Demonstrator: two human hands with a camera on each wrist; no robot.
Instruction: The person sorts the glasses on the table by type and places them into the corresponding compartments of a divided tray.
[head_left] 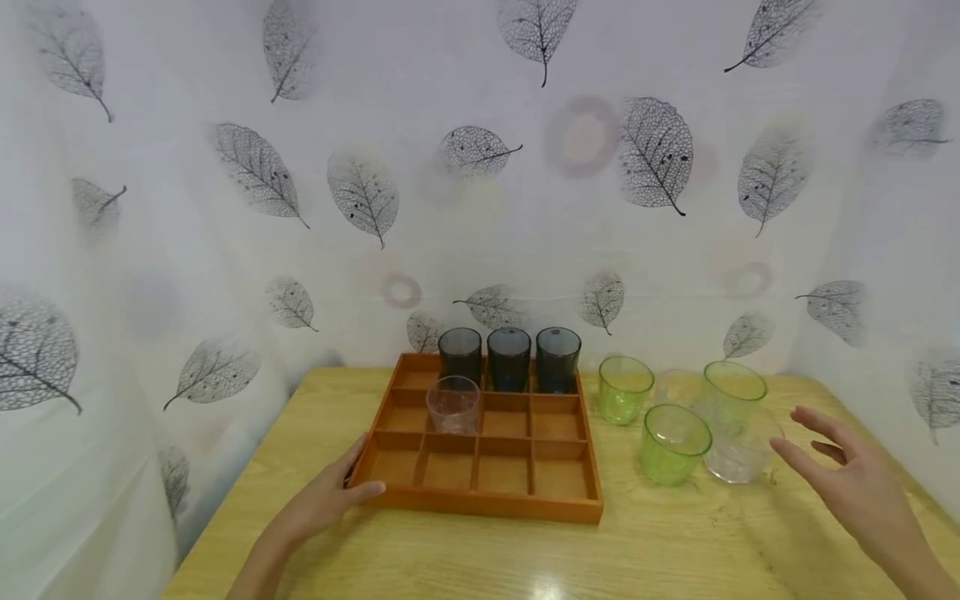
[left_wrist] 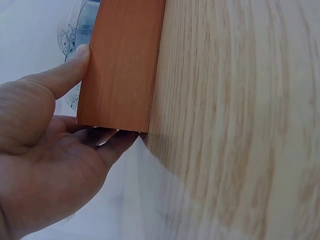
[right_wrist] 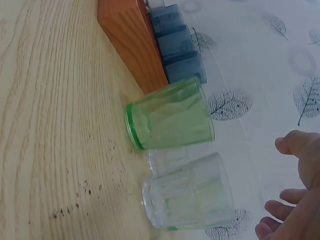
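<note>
At the front left corner of a divided wooden tray (head_left: 487,502), my left hand (head_left: 318,502) grips the edge, thumb over the rim and fingers along the side. Three dark blue-grey glasses (head_left: 508,367) stand in a row in the tray's back compartments. One clear glass (head_left: 453,414) sits in the middle row, left of centre. My right hand (head_left: 858,483) holds nothing; its fingers are spread and slightly bent, just right of a clear glass (head_left: 733,462) on the table. Near that glass stand three green glasses (right_wrist: 170,115) and another clear glass (head_left: 675,387), partly hidden.
The light wood table (head_left: 450,554) bears the tray in its middle and the loose glasses to the tray's right. A leaf-patterned white curtain (head_left: 480,233) hangs behind and along both sides of the table.
</note>
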